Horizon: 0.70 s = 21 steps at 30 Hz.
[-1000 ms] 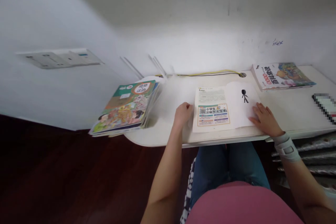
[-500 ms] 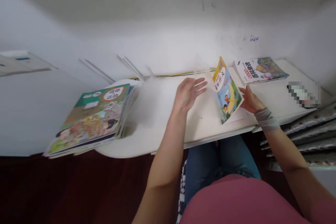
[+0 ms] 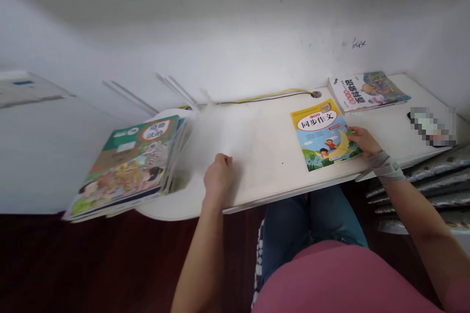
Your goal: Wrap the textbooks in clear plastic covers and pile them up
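A thin book with a yellow and blue cover [image 3: 323,134] lies shut and flat on the white desk [image 3: 264,156], right of centre. My right hand [image 3: 362,140] rests at its right edge, fingers closed on the cover's side. My left hand [image 3: 219,174] sits on the bare desk near the front edge, curled into a loose fist with nothing in it. It lies between the book and a stack of colourful books [image 3: 135,164] at the desk's left end.
Another small stack of books [image 3: 367,90] lies at the back right. A yellow cable [image 3: 268,97] runs along the wall into a desk hole. A blurred-out object [image 3: 431,126] sits at the far right. Dark floor lies below, and my lap is under the desk.
The book lay open a second ago, then its cover swung over, and now it lies shut. My left hand let go and moved left toward the stack, curling closed.
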Tool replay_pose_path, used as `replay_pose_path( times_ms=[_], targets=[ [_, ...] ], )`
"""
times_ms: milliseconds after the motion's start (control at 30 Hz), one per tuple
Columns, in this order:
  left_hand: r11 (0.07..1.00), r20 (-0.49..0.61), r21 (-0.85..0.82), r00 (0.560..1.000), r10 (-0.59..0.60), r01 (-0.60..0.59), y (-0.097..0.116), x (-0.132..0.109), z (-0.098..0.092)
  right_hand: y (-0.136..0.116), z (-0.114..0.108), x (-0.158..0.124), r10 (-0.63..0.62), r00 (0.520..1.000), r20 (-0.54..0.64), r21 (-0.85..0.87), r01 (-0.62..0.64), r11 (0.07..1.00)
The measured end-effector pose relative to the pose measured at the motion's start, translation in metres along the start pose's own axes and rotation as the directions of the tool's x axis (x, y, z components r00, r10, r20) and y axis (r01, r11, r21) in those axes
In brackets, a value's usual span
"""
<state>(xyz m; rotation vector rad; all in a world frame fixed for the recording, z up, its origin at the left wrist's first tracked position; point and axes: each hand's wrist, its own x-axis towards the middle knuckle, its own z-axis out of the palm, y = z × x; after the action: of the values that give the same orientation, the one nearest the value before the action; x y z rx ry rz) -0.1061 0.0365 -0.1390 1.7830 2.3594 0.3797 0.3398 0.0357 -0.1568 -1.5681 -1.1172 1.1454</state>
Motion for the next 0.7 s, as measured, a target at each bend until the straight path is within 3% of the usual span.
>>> replay_pose_path(
  times_ms=[100, 167, 233, 300, 333, 433, 533, 700],
  targets=[
    [0.996, -0.135, 0.077, 0.99, 0.045, -0.035, 0.014, -0.009, 0.001, 0.007, -0.001, 0.002, -0.186, 0.976, -0.109, -0.209, 0.161, 0.965],
    [0.982, -0.298, 0.029, 0.936, 0.189, -0.189, 0.036, -0.017, 0.004, 0.013, -0.002, 0.002, -0.332, 0.928, -0.168, -0.39, 0.247, 0.887],
    [0.915, -0.338, -0.06, 0.87, 0.358, -0.4, 0.067, -0.028, 0.015, 0.018, -0.002, 0.001, -0.418, 0.892, -0.174, -0.531, 0.273, 0.802],
    [0.81, -0.178, -0.15, 0.821, 0.542, -0.567, 0.103, -0.043, 0.032, 0.023, 0.0, -0.002, -0.436, 0.889, -0.14, -0.603, 0.273, 0.75],
    [0.787, -0.08, -0.167, 0.804, 0.59, -0.594, 0.119, -0.05, 0.041, 0.024, 0.001, -0.004, -0.43, 0.895, -0.12, -0.618, 0.272, 0.737],
    [0.826, 0.106, -0.071, 0.819, 0.563, -0.559, 0.154, -0.068, 0.063, 0.029, 0.004, -0.013, -0.421, 0.904, -0.072, -0.638, 0.283, 0.716],
    [0.823, 0.163, 0.044, 0.816, 0.554, -0.567, 0.16, -0.075, 0.07, 0.032, 0.004, -0.021, -0.432, 0.899, -0.073, -0.63, 0.294, 0.719],
    [0.79, 0.196, 0.099, 0.79, 0.581, -0.605, 0.149, -0.071, 0.068, 0.035, 0.007, -0.027, -0.468, 0.868, -0.167, -0.581, 0.297, 0.758]
  ],
)
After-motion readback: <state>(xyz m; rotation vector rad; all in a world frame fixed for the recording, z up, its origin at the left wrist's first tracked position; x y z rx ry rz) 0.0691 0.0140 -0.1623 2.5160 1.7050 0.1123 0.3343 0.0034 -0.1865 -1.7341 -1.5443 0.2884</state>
